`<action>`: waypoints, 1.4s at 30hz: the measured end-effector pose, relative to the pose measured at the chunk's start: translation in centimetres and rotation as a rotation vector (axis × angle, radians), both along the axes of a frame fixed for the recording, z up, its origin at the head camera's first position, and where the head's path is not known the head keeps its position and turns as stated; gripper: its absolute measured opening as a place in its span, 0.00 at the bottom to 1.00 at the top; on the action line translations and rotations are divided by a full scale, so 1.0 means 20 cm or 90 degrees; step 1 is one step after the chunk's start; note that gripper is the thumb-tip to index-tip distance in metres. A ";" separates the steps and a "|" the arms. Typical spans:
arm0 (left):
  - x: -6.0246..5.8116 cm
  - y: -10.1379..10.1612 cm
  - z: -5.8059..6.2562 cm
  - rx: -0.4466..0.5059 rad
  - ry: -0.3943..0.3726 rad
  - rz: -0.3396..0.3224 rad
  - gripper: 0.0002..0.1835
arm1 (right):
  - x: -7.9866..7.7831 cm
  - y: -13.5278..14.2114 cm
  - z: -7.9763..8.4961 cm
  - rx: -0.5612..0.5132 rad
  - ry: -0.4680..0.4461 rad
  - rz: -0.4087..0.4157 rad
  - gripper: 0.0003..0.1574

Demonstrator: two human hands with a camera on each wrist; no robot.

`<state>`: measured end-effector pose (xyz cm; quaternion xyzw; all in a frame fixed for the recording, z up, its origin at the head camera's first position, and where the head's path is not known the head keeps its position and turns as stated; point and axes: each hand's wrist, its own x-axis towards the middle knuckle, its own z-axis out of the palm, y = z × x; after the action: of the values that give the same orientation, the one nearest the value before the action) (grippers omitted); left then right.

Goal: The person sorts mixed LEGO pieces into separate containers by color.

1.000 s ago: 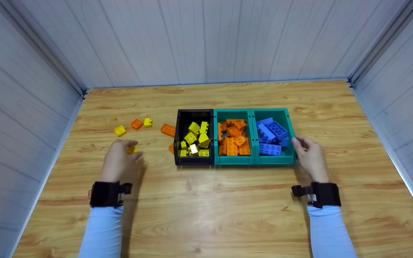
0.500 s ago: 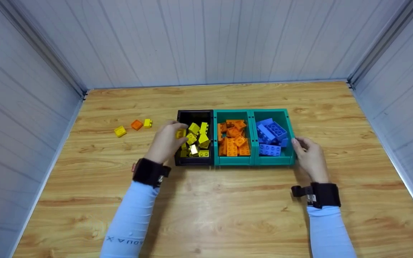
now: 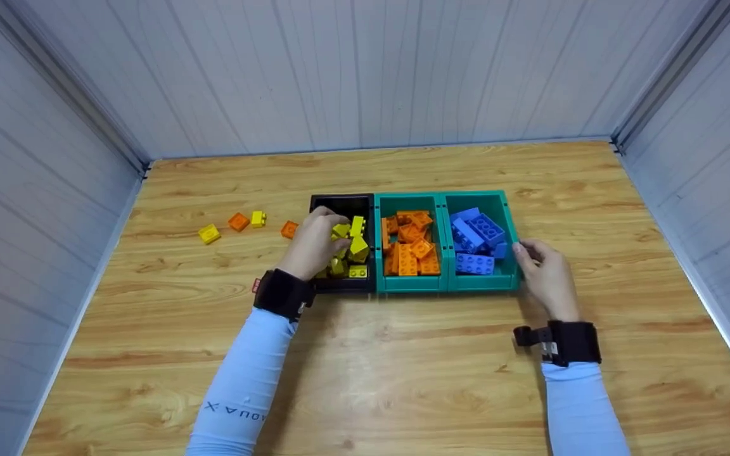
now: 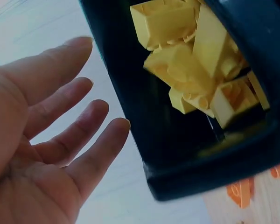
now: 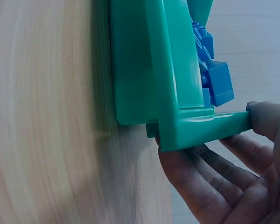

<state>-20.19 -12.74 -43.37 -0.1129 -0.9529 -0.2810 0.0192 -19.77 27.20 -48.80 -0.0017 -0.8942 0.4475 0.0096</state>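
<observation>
My left hand (image 3: 314,244) is over the left side of the black bin (image 3: 343,286), which holds several yellow toy bricks (image 3: 357,248). In the left wrist view, its fingers (image 4: 100,151) are spread beside the bin's rim with nothing between them. My right hand (image 3: 549,275) grips the outer edge of the right-hand green bin (image 3: 482,282). There, the right wrist view has the thumb (image 5: 266,116) on the rim and the other fingers behind the wall. Blue bricks (image 3: 476,263) lie inside that bin.
A middle green bin (image 3: 410,284) with orange bricks (image 3: 408,258) sits between the other two. Left of the bins, a yellow brick (image 3: 209,234), an orange brick (image 3: 238,221), a small yellow brick (image 3: 258,219) and another orange brick (image 3: 289,229) lie on the wooden table (image 3: 403,367).
My left hand has brought a yellow brick rightward from the table to the black bin and let go of it. My right hand has stayed at the green bin.
</observation>
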 end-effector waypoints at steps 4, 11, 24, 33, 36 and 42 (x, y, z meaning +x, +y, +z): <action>-0.01 -0.05 0.01 0.016 0.017 0.026 0.19 | 0.00 0.00 0.00 0.002 -0.002 -0.008 0.35; -0.03 -0.29 0.05 0.040 0.069 0.124 0.16 | 0.00 0.00 0.00 -0.003 -0.010 -0.011 0.36; -0.10 -0.93 -0.15 -0.072 -0.032 0.239 0.24 | 0.00 0.01 -0.01 0.000 -0.025 -0.019 0.36; -0.07 -1.02 -0.29 -0.130 -0.037 0.194 0.08 | -0.01 0.00 -0.02 -0.011 -0.037 -0.010 0.36; -0.06 -1.00 -0.30 -0.119 0.007 0.207 0.08 | -0.01 0.00 -0.01 -0.012 -0.030 -0.008 0.36; -0.04 -0.95 -0.27 -0.061 -0.013 0.240 0.14 | -0.01 0.00 -0.01 -0.009 -0.020 -0.007 0.34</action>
<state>-21.00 -31.80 -48.72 0.0694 -0.9696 -0.2278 0.0562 -20.06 27.28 -49.03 -0.0136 -0.8909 0.4540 -0.0016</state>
